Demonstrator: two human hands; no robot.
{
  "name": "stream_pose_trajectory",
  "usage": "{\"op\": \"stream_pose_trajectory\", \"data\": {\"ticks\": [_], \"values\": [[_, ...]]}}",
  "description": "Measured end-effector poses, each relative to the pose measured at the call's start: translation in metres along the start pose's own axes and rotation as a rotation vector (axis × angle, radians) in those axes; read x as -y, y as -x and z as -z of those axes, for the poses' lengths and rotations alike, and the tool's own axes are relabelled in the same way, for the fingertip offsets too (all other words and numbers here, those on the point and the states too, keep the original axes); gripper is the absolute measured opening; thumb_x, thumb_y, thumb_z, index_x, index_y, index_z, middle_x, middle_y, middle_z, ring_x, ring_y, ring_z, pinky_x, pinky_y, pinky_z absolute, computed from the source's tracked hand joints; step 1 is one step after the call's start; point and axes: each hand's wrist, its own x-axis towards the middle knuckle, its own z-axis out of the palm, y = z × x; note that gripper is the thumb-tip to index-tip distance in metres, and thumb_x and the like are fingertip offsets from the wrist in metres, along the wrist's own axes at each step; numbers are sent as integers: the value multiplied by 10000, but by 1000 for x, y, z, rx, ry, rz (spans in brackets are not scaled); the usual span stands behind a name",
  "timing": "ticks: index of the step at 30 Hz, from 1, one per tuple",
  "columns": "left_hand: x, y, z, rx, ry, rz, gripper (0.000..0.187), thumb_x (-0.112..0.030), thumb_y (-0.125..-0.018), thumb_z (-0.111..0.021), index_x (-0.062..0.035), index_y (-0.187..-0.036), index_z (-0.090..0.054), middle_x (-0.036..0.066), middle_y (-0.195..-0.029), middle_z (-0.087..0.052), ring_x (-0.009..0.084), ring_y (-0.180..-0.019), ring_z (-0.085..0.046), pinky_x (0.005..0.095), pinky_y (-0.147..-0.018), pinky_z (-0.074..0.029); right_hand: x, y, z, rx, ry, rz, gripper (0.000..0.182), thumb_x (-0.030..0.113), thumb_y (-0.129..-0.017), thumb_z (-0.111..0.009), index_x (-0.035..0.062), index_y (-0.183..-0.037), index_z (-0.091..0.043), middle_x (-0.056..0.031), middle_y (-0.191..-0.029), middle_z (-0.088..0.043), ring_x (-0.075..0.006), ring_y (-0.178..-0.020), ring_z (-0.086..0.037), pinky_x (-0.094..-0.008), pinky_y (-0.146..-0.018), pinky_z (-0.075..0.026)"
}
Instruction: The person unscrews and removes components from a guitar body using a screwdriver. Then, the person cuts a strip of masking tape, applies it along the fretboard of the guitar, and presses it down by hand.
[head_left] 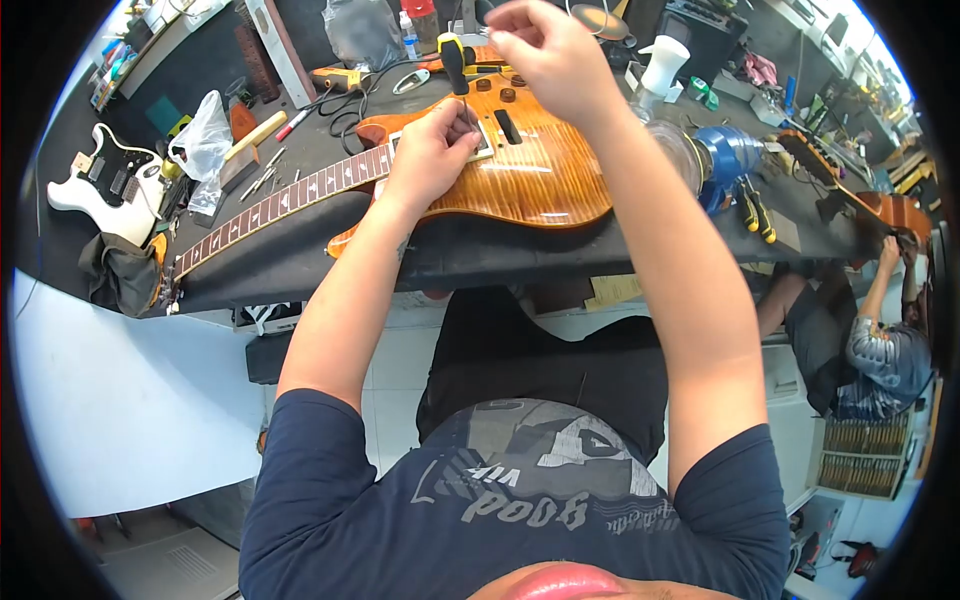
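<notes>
An amber electric guitar (545, 185) with a glossy flame-grain top lies on the dark bench, its neck pointing left. My left hand (430, 155) rests over the pickup area near the neck, fingers closed around the shaft of a screwdriver (453, 65). The screwdriver stands roughly upright, its yellow and black handle above the hand; its tip is hidden. My right hand (550, 55) is raised above the guitar's far side, thumb and fingers pinched together. Whatever it may hold is too small to name. Dark control knobs (508, 95) sit on the guitar top below it.
A white guitar body (110, 185), a plastic bag (203, 150) and a hammer (255, 135) lie left. On the right are a blue container (728, 165), yellow-black pliers (757, 212) and a white bottle (663, 65). A co-worker (885, 350) handles another guitar (895, 215) at far right.
</notes>
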Motion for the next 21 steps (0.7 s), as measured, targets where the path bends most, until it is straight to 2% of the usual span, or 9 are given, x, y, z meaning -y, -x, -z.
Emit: {"op": "stream_pose_trajectory", "data": {"ticks": [2, 5, 9, 12, 13, 16, 17, 20, 21], "values": [[-1, 0, -2, -40, 24, -20, 147, -20, -937, -745, 11, -1052, -659, 50, -809, -701, 111, -720, -649, 292, -707, -541, 41, -20, 10, 173, -58, -35, 301, 133, -972, -675, -55, -1206, -656, -262, -1084, -755, -377, -956, -752, -450, -843, -603], [-1, 0, -1, -33, -4, -19, 154, -23, -938, -745, 12, -1064, -662, 46, -818, -702, 108, -724, -648, 288, -717, -543, 37, -44, 6, 244, 115, 308, 323, 18, -927, -629, -36, -1244, -663, -214, -1109, -754, -306, -943, -755, -410, -800, -611], [-7, 1, 4, 44, -67, -18, 154, 8, -982, -713, 8, -1127, -660, 12, -877, -694, 63, -809, -650, 248, -772, -543, 100, -45, 24, 525, 321, 187, 325, -2, -910, -654, -20, -1231, -698, -201, -1102, -752, -317, -956, -752, -407, -812, -609], [-1, 0, 5, 83, -45, -44, 155, 16, -988, -703, 17, -1139, -667, 25, -891, -714, 74, -836, -671, 249, -798, -550, 95, -71, 29, 804, 516, 381, 212, -1, -907, -696, -14, -1105, -771, -177, -1092, -756, -353, -958, -747, -420, -838, -604], [-2, 0, 6, 98, -41, -41, 154, 18, -993, -697, 20, -1144, -668, 31, -902, -724, 79, -851, -681, 250, -810, -554, 97, -71, 26, 767, 552, 325, 125, 49, -909, -732, 1, -1007, -794, -161, -1044, -769, -358, -950, -752, -417, -838, -601], [7, -3, 3, 112, 8, -1, 126, -7, -1024, -676, 21, -1147, -679, 45, -949, -754, 93, -897, -706, 256, -841, -565, 98, -75, 3, 759, 724, 293, 168, 136, -948, -741, -4, -1027, -789, -186, -997, -772, -352, -958, -764, -422, -845, -600], [11, -4, 2, 111, 30, 17, 118, -21, -1037, -669, 20, -1146, -683, 50, -967, -764, 97, -912, -714, 259, -850, -569, 102, -73, 11, 794, 722, 113, 257, 231, -981, -741, -16, -1037, -783, -199, -985, -771, -365, -958, -765, -428, -852, -603], [7, -6, 2, 105, 133, 61, 121, -76, -1075, -646, 14, -1139, -697, 53, -998, -776, 104, -938, -724, 266, -864, -575, 116, -68, 0, 738, 1002, -143, 322, 293, -984, -751, -24, -1038, -777, -205, -1004, -779, -375, -993, -763, -440, -880, -604], [5, -6, 3, 107, 120, 51, 131, -90, -1080, -645, 13, -1138, -701, 53, -1001, -777, 103, -939, -724, 266, -863, -576, 116, -70, 2, 726, 998, -110, 316, 287, -976, -758, -21, -1043, -777, -205, -1038, -780, -375, -1020, -759, -442, -898, -601]]}}
